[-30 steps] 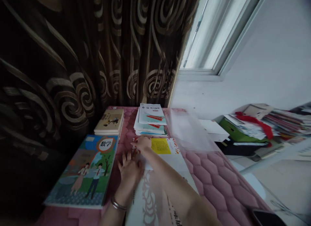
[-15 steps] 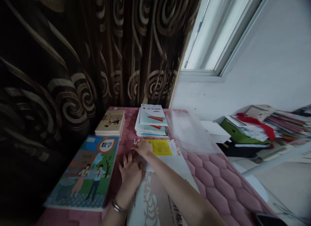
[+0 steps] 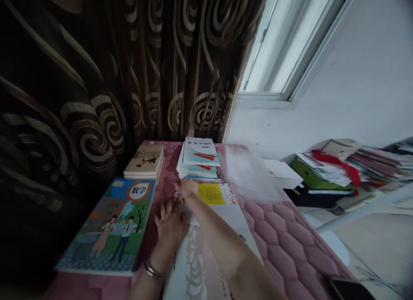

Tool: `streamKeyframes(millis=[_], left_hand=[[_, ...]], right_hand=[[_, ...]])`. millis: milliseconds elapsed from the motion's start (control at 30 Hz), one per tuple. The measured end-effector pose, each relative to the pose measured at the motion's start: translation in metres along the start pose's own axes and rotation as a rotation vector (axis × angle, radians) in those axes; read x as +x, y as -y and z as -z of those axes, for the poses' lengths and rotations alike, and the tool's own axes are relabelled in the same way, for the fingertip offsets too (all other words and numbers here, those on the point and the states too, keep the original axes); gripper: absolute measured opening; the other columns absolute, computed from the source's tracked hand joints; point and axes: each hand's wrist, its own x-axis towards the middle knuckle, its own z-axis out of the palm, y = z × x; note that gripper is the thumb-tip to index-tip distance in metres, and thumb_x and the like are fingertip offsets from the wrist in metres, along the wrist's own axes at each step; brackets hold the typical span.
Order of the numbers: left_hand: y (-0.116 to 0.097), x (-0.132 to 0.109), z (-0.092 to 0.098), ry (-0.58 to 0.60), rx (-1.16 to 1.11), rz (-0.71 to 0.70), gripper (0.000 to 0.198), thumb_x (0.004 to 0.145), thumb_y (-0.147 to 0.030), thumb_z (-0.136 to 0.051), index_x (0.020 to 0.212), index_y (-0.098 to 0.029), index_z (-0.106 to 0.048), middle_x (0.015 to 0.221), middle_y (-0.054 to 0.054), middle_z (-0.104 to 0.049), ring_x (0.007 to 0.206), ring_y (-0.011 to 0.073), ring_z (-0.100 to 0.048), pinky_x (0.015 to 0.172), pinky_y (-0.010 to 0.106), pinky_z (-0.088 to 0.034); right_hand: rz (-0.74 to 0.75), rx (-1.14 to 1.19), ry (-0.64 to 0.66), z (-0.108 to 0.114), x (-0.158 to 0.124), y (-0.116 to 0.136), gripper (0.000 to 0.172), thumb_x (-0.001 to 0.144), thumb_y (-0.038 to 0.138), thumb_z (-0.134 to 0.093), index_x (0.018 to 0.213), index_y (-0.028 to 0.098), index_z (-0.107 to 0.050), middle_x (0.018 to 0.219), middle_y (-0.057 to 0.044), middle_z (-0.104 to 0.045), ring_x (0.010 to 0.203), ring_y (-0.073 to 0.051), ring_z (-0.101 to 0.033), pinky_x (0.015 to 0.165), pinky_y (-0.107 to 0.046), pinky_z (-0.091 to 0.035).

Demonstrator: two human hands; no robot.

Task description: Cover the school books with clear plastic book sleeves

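A white book (image 3: pixel 229 216) with red patterned corners and a yellow panel lies in front of me, its lower part showing a pale scroll pattern. My left hand (image 3: pixel 171 222) lies flat along its left edge, fingers spread, a silver bracelet on the wrist. My right hand (image 3: pixel 188 189) reaches across the book to its upper left corner. Its fingers are closed and pressed down there; what lies under them is hidden. The right forearm covers part of the book. To the left is a maths textbook (image 3: pixel 111 227) with two drawn children.
Tan books (image 3: pixel 144 161) are stacked at the back left, calligraphy booklets (image 3: pixel 200 156) at the back middle. A clear plastic sheet (image 3: pixel 250 175) lies right of them on the pink quilted cover (image 3: pixel 280 235). A dark phone-like object (image 3: pixel 350 289) is near the right edge; papers (image 3: pixel 332 168) are piled beyond.
My right hand has slid a little up toward the book's top left corner, its fingers drawn in more. My left hand stays about where it was. The view has shifted slightly.
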Motion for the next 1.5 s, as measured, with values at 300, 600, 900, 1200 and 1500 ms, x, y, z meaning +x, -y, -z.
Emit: streamKeyframes(millis=[300,600,900,1200,1500], left_hand=[[0.000,0.002,0.003,-0.006,0.089,-0.022,0.049,0.092,-0.034,-0.037,0.139,-0.026,-0.050,0.155,0.006,-0.037,0.142,0.0314,-0.030,0.108,0.060,-0.031],[-0.006,0.003,0.008,-0.007,0.271,-0.040,0.053,0.094,-0.029,-0.031,0.144,-0.018,-0.044,0.155,0.010,-0.036,0.143,0.0339,-0.027,0.111,0.062,-0.023],[-0.120,-0.005,-0.012,0.170,0.004,-0.452,0.052,0.094,-0.032,-0.038,0.141,-0.014,-0.047,0.154,0.012,-0.036,0.146,0.0269,-0.024,0.120,0.050,-0.014],[-0.158,-0.002,-0.039,0.118,-0.122,-0.466,0.058,0.091,-0.038,-0.042,0.145,-0.017,-0.042,0.156,0.010,-0.032,0.144,0.0271,-0.030,0.118,0.049,-0.021],[-0.156,-0.002,-0.040,0.115,-0.113,-0.488,0.060,0.091,-0.034,-0.039,0.146,-0.013,-0.039,0.157,0.012,-0.031,0.144,0.0278,-0.028,0.118,0.048,-0.021]], right_hand=[[0.246,0.106,-0.050,0.019,-0.079,-0.095,0.022,0.087,0.027,-0.062,0.106,0.020,-0.073,0.119,-0.007,-0.068,0.114,-0.020,-0.059,0.102,-0.028,-0.041],[0.087,0.165,-0.141,0.030,-0.137,-0.186,0.033,0.099,0.023,-0.040,0.108,0.018,-0.071,0.121,-0.007,-0.069,0.111,-0.019,-0.064,0.097,-0.025,-0.044],[0.046,0.061,-0.136,0.030,-0.126,-0.190,0.029,0.098,0.025,-0.043,0.093,0.022,-0.072,0.100,-0.004,-0.075,0.091,-0.016,-0.070,0.078,-0.021,-0.046],[-0.132,-0.005,-0.171,0.051,-0.083,-0.210,0.022,0.081,0.028,-0.069,0.100,0.016,-0.067,0.112,-0.012,-0.067,0.107,-0.024,-0.061,0.087,-0.030,-0.042],[-0.309,0.059,-0.072,0.053,-0.049,-0.227,0.033,0.073,0.052,-0.073,0.082,0.021,-0.072,0.094,-0.008,-0.074,0.094,-0.024,-0.067,0.082,-0.033,-0.043]])
